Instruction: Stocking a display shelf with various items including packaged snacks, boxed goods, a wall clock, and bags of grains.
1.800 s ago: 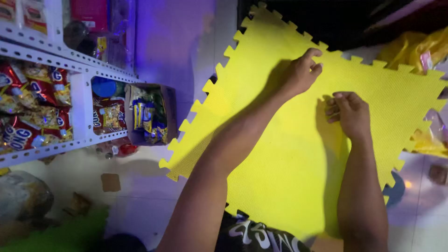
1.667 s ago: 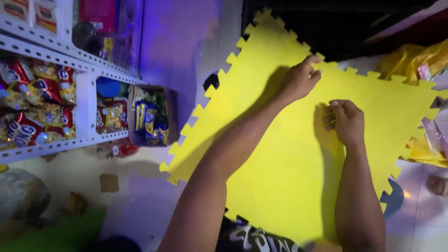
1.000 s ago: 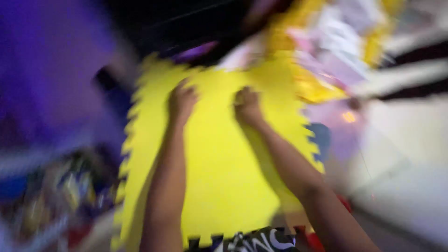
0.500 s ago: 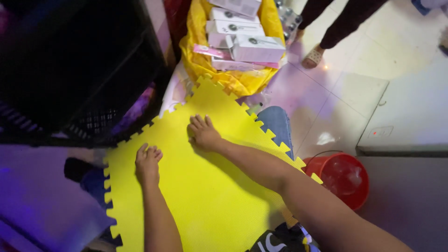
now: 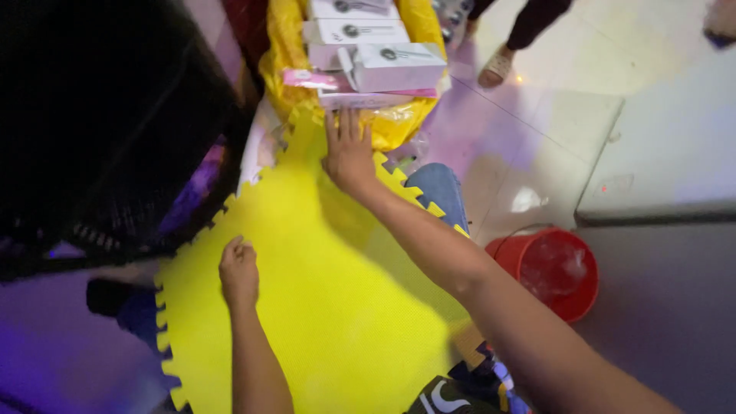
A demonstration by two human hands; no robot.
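From my remote seat, I see the yellow foam puzzle mat (image 5: 322, 307) lying on the floor, right hand (image 5: 349, 153) flat, fingers spread at its far corner, left hand (image 5: 239, 268) curled loosely mid-mat. It looks light and floppy; I judge the toothed edges the best hold.

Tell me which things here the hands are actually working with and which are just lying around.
In hand:
yellow foam mat, with toothed edges
left hand, curled on the mat
right hand, flat at the mat's far corner

Lying about:
yellow bag holding white boxes
red bucket
black crate
another person's foot on the tiled floor
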